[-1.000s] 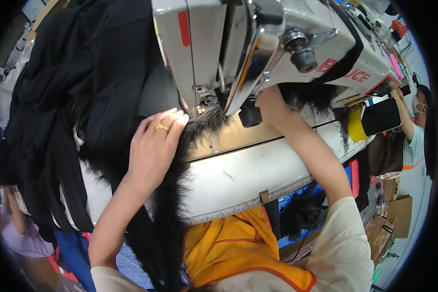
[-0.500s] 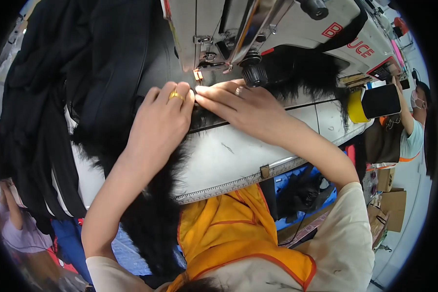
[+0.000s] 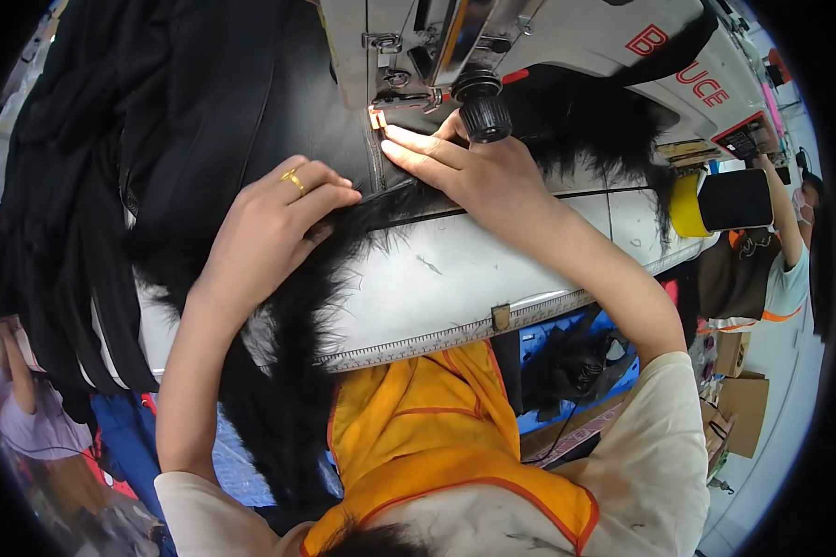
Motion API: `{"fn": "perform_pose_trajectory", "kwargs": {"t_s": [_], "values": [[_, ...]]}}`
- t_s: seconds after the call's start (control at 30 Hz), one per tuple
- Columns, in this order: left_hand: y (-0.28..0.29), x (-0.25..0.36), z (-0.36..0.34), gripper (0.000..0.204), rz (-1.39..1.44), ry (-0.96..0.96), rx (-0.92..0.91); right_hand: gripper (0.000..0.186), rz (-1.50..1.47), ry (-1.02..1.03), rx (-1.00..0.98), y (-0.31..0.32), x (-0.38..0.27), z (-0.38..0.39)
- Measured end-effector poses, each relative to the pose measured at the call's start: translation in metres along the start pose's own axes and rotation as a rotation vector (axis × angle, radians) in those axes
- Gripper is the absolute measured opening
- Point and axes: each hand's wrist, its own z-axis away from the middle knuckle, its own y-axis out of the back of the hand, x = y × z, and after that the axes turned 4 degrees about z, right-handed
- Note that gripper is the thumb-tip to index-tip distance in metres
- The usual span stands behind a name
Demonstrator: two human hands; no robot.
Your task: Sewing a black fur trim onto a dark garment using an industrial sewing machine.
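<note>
Under the needle and presser foot of a white sewing machine lies a smooth black garment with a fur edge. My right hand is beside the foot, its fingers stretched out and pressing the black material flat; part of it is behind the black knob. Nearer to me and to the left, my left hand, with a yellow ring, has its fingers curled together on the near edge of the garment. Black fur trim hangs below that hand over the table edge.
A measuring tape strip runs along the white table's front edge. Piled black cloth covers the left side. A yellow and black cylinder stands at the right. Blue crates sit below. Other people are at both sides.
My left hand has moved left and nearer to me, away from the presser foot. My right hand stays by the foot, and a seam line between the hands is now uncovered.
</note>
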Motion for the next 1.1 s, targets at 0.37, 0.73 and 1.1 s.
{"fn": "perform_pose_trajectory", "kwargs": {"t_s": [0.37, 0.73, 1.1], "values": [[-0.017, -0.018, -0.025, 0.027, -0.154, -0.105, 0.074, 0.006, 0.182, -0.054, 0.094, -0.015, 0.030, 0.001], [-0.010, -0.026, -0.031, 0.026, -0.220, -0.077, 0.118, 0.006, 0.203, -0.116, 0.170, -0.001, 0.023, -0.016], [-0.017, -0.016, -0.021, 0.030, -0.513, -0.118, 0.053, 0.007, -0.033, -0.162, 0.108, -0.027, 0.027, -0.005]]}}
